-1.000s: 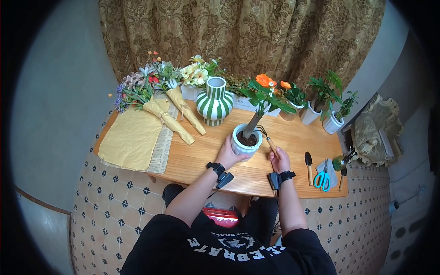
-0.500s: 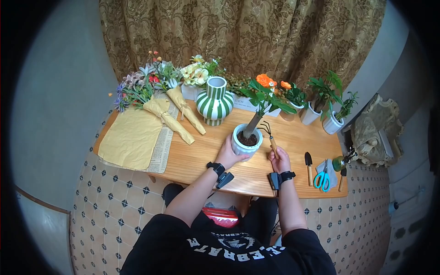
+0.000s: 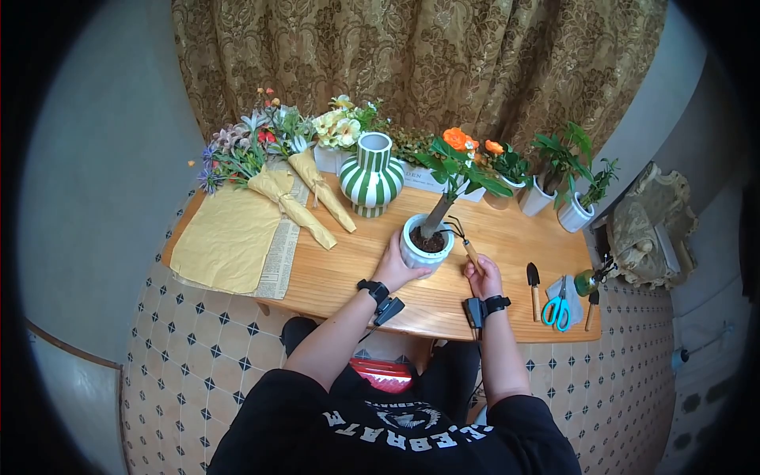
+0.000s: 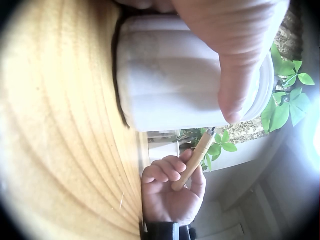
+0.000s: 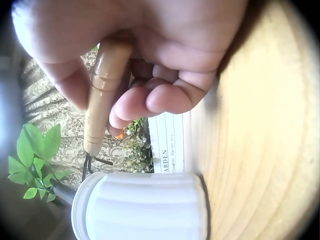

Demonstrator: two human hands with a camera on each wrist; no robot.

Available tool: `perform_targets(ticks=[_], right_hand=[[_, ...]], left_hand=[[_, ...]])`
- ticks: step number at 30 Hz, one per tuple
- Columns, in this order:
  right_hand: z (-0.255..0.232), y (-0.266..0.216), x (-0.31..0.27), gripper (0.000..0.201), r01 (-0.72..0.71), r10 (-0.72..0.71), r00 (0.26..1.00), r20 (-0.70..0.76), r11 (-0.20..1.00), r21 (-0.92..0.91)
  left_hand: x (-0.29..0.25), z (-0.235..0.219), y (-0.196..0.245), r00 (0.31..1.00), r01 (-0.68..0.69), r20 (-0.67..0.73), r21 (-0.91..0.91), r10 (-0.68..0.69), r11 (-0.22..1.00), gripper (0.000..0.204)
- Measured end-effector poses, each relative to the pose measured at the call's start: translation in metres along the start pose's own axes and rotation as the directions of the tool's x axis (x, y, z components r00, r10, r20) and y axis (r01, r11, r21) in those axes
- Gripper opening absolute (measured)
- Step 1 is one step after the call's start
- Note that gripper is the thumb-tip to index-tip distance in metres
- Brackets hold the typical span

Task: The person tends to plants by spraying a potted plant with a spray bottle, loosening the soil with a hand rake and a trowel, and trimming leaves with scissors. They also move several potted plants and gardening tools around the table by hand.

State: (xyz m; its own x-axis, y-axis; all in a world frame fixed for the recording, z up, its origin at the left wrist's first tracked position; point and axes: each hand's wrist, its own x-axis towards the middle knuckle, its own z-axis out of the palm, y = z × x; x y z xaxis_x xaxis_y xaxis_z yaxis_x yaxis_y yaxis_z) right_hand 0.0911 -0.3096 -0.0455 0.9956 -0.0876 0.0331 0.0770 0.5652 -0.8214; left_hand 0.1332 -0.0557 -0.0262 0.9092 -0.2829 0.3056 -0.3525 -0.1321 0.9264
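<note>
My left hand [image 3: 396,265] grips the left side of a white ribbed pot [image 4: 165,75], its thumb across the front near the rim. The pot stands on the table, and a thick-stemmed green plant [image 3: 435,215] leans to the right out of dark soil [image 3: 427,239]. My right hand [image 3: 483,279] holds a small hand rake by its wooden handle [image 5: 102,100], between thumb and curled fingers. In the head view the rake's dark tines [image 3: 454,227] reach over the pot's right rim, at the edge of the soil.
Behind the pot stands a green-and-white striped vase [image 3: 370,180]. Paper-wrapped bouquets [image 3: 293,207] lie left on yellow paper [image 3: 222,241]. To the right are a small trowel [image 3: 533,289], turquoise scissors [image 3: 556,310] and a green bottle [image 3: 586,282]. Potted plants [image 3: 540,196] line the back right.
The rake's tines lift off the pot's rim and tip away to the right, then come back down over the rim. The left hand and the pot stay put.
</note>
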Motion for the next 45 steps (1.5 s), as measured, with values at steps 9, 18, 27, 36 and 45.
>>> perform_targets(ticks=[9, 18, 27, 36, 45], right_hand=[[-0.0005, 0.0011, 0.0003, 0.026, 0.011, -0.011, 1.000, -0.003, 1.000, 0.001], [-0.0041, 0.0025, 0.0032, 0.021, -0.008, 0.008, 1.000, 0.015, 1.000, 0.006], [-0.0037, 0.0023, 0.0021, 0.019, 0.000, 0.000, 1.000, 0.015, 1.000, 0.016], [-0.0072, 0.0039, 0.0034, 0.021, -0.005, 0.005, 1.000, 0.008, 1.000, 0.029], [-0.0053, 0.0036, 0.0029, 0.022, 0.005, -0.004, 1.000, -0.004, 1.000, 0.023]], left_hand=[[0.0000, 0.0007, -0.0036, 1.000, -0.007, -0.003, -0.037, 0.007, 0.999, 0.110], [0.0012, 0.0009, -0.0077, 1.000, -0.011, -0.010, -0.017, 0.011, 1.000, 0.106], [0.0004, -0.0009, -0.0050, 1.000, -0.015, -0.004, 0.000, 0.015, 1.000, 0.103], [-0.0002, -0.0017, -0.0007, 1.000, -0.003, -0.001, -0.002, 0.003, 1.000, 0.102], [0.0001, -0.0021, -0.0013, 1.000, -0.004, -0.003, -0.022, 0.004, 1.000, 0.102]])
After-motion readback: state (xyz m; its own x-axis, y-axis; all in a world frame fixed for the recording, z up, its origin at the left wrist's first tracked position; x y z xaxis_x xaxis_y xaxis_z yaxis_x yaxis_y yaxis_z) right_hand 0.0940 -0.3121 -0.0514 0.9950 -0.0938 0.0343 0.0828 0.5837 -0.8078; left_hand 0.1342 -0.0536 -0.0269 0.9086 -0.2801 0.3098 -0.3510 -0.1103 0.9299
